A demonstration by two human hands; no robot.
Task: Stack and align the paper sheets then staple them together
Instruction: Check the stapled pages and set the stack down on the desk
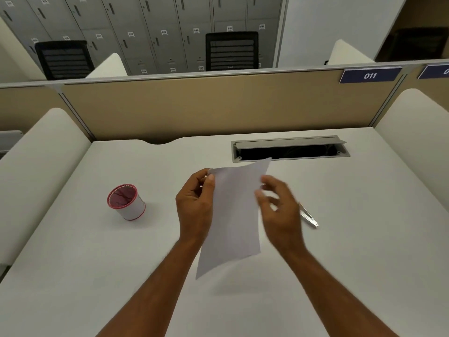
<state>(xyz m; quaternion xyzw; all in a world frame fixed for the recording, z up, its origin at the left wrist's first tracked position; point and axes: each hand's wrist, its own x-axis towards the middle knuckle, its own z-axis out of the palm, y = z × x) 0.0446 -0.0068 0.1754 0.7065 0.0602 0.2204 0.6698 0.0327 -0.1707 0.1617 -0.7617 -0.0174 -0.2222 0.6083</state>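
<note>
1. while both hands were raised over the white surface (pixel 73 276), the paper sheets (pixel 234 215) hung between them, lifted clear of the surface and tilted, with the top corner leaning toward the right hand's side and the bottom corner drooping below the left wrist.
2. the left hand (pixel 194 207) was closed on the sheets' upper left edge, thumb pressed on the near face and fingers curled behind.
3. the right hand (pixel 279 207) was blurred; its fingers were loosely spread at the sheets' right edge, and i could not tell whether they actually gripped the paper or only brushed it.
4. whether the paper was one sheet or several lying flush could not be made out.
5. just beyond the right hand, partly hidden behind it, a slim metal object (pixel 308 216) lay on the surface; it was too covered to say for sure that it was the stapler.
6. well to the outer side of the left hand stood a white cup with a red rim (pixel 126 201), upright and apart from everything else.
7. beyond both hands, a grey cable tray (pixel 290 148) sat open in the surface, its flap lifted, with the sheets' top corner overlapping its near edge in view.
</note>
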